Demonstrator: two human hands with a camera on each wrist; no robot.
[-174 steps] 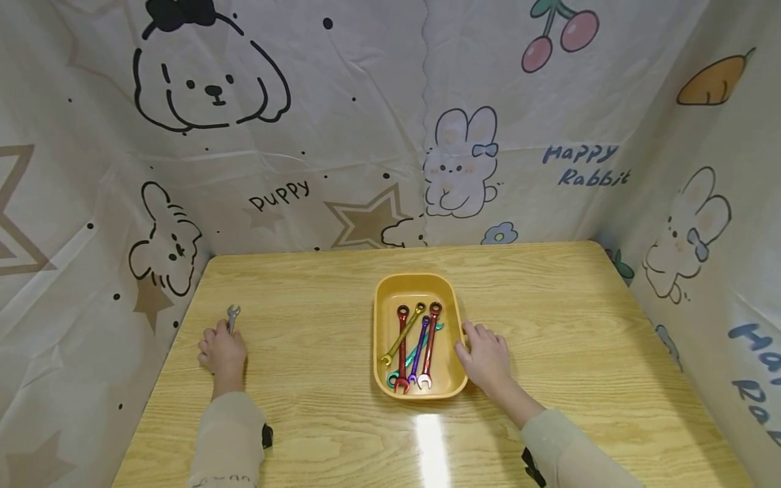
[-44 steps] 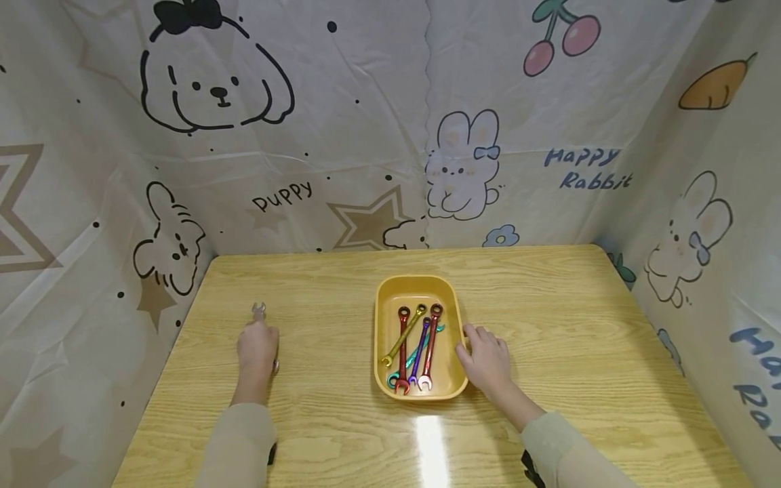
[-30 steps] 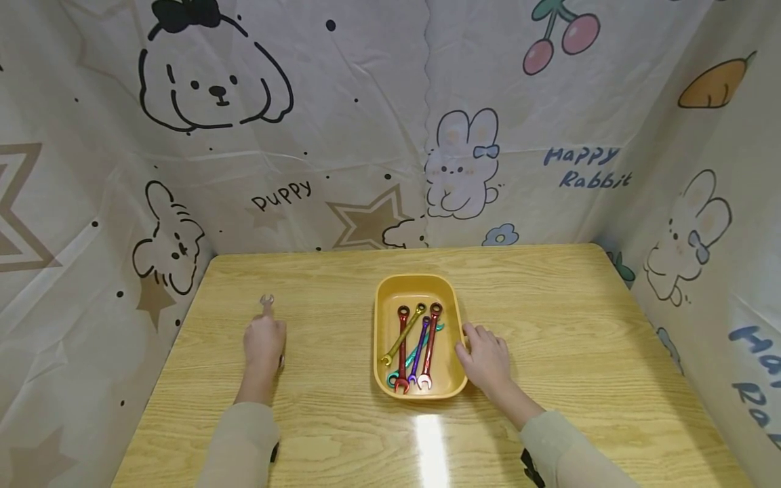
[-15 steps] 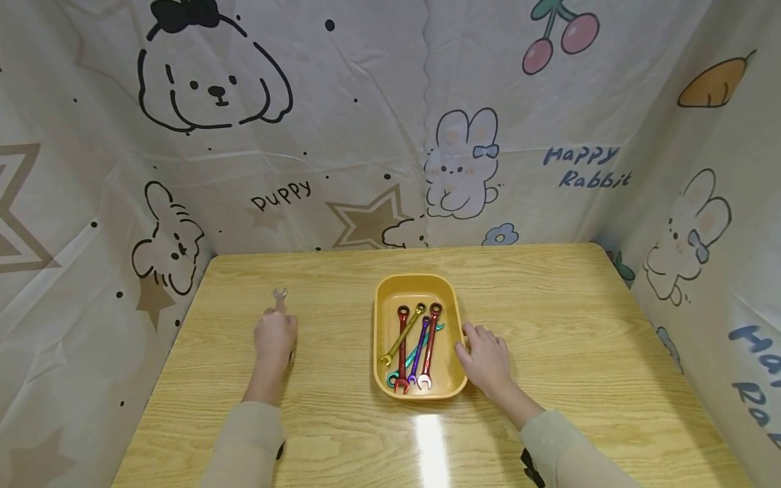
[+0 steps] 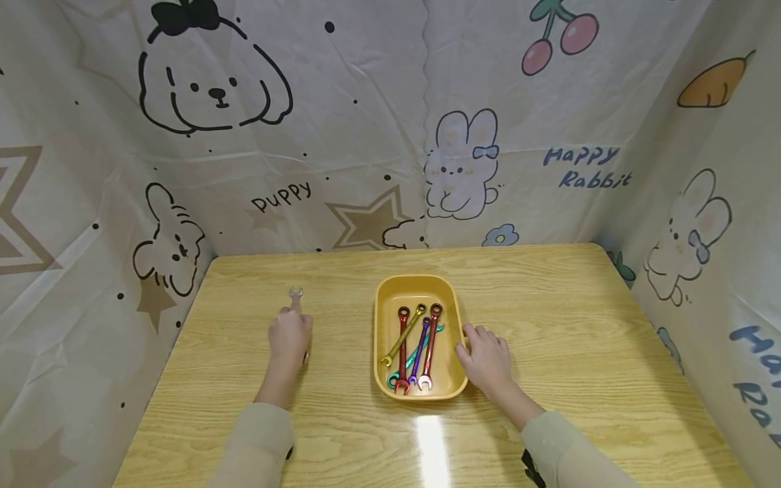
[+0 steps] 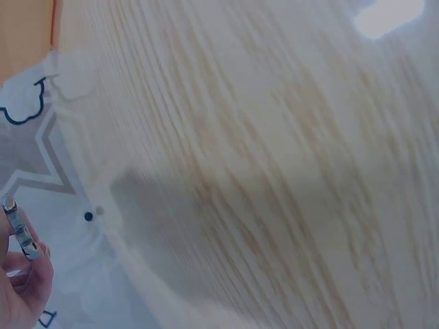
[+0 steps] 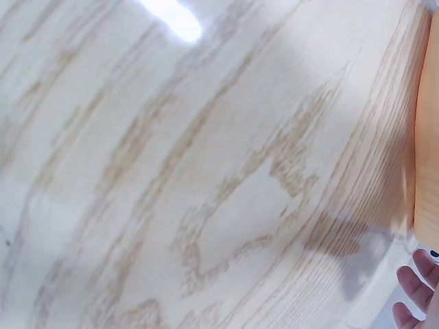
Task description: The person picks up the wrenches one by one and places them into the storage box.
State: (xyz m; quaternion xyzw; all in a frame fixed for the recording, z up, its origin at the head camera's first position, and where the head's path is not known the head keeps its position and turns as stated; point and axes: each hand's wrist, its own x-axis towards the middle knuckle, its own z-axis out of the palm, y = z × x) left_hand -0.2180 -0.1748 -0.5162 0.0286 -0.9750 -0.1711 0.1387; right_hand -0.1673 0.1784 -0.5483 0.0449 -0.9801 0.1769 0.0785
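In the head view my left hand (image 5: 290, 332) grips a silver wrench (image 5: 295, 293) over the left part of the table. Its open-end jaw points away from me past the fingers, and a bit of its other end shows beside the wrist; the middle is hidden in the hand. The left wrist view catches part of the silver wrench (image 6: 22, 231) against the fingers at the left edge. My right hand (image 5: 486, 354) rests with loosely bent fingers at the right side of a yellow tray (image 5: 382, 288), the thumb at the rim.
Inside the tray lie several coloured wrenches: a gold wrench (image 5: 404, 335), a purple wrench (image 5: 420, 351), a teal wrench (image 5: 411, 356) and two red ones, one a red wrench (image 5: 430, 347) at the right. Printed cloth (image 5: 366, 149) walls the wooden table (image 5: 549, 291) at the back and sides.
From the table's left side, my left hand has carried the silver wrench rightward toward the tray. The right hand and the tray have stayed in place.
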